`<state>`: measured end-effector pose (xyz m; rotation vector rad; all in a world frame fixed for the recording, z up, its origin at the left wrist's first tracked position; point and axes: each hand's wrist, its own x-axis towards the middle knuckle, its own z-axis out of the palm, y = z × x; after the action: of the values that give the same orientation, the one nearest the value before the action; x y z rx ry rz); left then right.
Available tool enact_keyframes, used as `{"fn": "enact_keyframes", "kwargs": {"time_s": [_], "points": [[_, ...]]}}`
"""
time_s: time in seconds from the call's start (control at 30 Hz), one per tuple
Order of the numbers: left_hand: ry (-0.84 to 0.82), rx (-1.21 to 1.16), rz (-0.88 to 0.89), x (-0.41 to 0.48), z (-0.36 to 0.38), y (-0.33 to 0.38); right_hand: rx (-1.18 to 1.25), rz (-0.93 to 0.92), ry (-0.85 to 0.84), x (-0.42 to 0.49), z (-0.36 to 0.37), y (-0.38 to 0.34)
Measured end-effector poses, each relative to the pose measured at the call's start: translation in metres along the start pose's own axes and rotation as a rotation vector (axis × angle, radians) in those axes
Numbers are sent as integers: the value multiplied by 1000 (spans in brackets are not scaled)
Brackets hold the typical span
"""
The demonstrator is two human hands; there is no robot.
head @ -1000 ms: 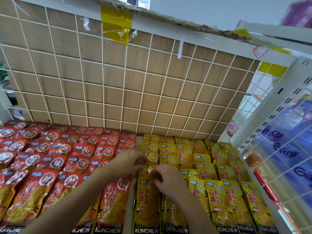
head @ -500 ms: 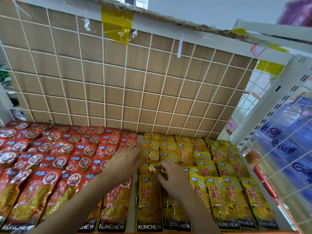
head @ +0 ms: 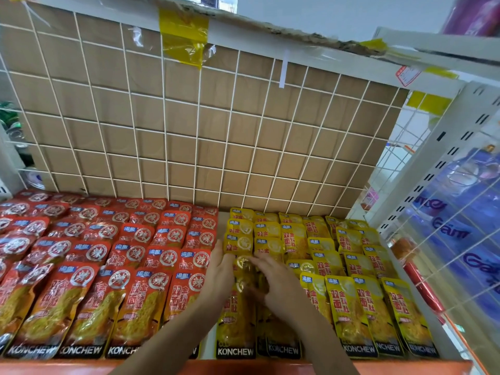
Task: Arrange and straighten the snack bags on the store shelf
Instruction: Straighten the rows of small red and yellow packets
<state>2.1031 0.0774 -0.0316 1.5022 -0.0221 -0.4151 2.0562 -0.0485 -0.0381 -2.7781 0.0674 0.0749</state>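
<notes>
The store shelf [head: 67, 367] carries two blocks of flat foil snack bags, all lying with their long axis running front to back and overlapping like roof tiles. The glossy red snack bags [head: 108, 266] fill the left part and the glossy yellow snack bags [head: 365, 293] the right. A white wire grid backed with brown cardboard [head: 189, 131] closes the rear.

Both hands are at the leftmost yellow column, just beside the seam with the red block. The left hand [head: 221, 269] lies with fingers fairly straight and pointing to the back, pressed along the column's left edge and gripping nothing. The right hand [head: 278, 285] reaches in from the right, its fingers laid across the top of the yellow bag with the gold seal [head: 243, 263]. It is blurred, so I cannot tell whether it pinches the bag or only presses on it.

That bag sits between the two hands, equally close to each. Squaring it likely means sliding it along its long axis, in line with the front bag [head: 235, 326].
</notes>
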Motion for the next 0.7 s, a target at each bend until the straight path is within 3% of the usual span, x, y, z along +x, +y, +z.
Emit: {"fn": "enact_keyframes", "kwargs": {"time_s": [0.13, 0.7], "points": [[31, -22, -75, -3, 1, -2, 4, -2, -20, -1, 0, 2], [43, 109, -80, 23, 11, 13, 1, -26, -59, 4, -6, 7]]}}
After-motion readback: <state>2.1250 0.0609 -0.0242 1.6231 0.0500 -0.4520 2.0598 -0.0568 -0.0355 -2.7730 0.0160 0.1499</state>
